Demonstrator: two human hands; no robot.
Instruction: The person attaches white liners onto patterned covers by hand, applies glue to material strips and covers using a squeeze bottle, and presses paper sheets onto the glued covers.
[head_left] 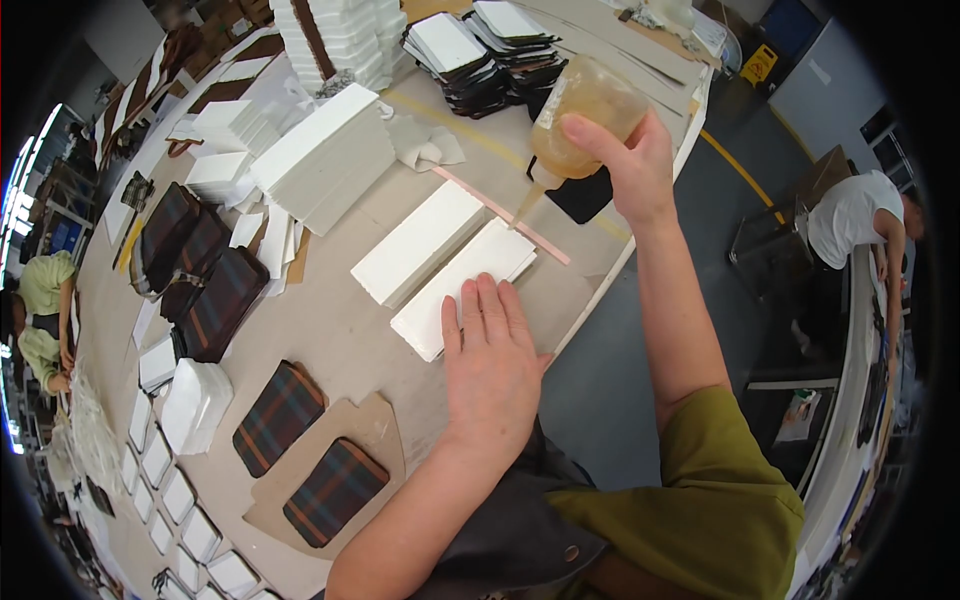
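My left hand [490, 370] lies with its fingers stretched flat on the near end of a long white stack of thin pieces [475, 280]. My right hand [637, 165] is wrapped round a translucent yellowish squeeze bottle [590, 105], tipped upside down. Its narrow nozzle points down at the far end of that stack; whether the tip touches it, I cannot tell. Beside it, to the left, lies a second white stack [420, 240]. A thin pink strip [540, 242] runs past the far ends of both stacks.
Farther back stand a tall white stack [325, 155] and piles of black-edged white pieces [450, 50]. Plaid pouches [280, 418] lie at the left, some on a brown sheet [375, 430]. The table's edge [590, 305] runs along the right. Other people work at both sides.
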